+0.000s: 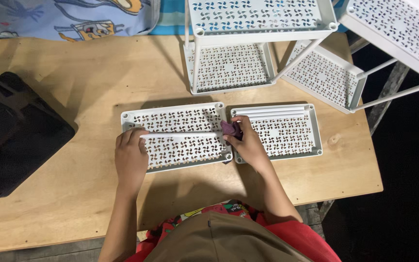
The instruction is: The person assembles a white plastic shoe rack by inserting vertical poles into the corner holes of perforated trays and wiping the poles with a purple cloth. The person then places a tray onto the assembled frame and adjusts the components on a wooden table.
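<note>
The left hand (131, 157) lies flat at 9 o'clock, holding a white rod (180, 135) lying 9-to-3 over the perforated tray (175, 150), while the right hand (247, 143) pinches a purple cloth (231, 128) at its 3 o'clock end.

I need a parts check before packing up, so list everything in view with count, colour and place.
flat perforated trays: two, white, side by side mid-table
tube on left tray: one, white, lying across it
tubes in right tray: a few, white, along its far edge
assembled racks: two, white, far side of table
cloth: one, dark purple, between the trays
table: one, light wood
bag: one, black, left edge
left hand: on the tube's left end
right hand: holding the cloth
</note>
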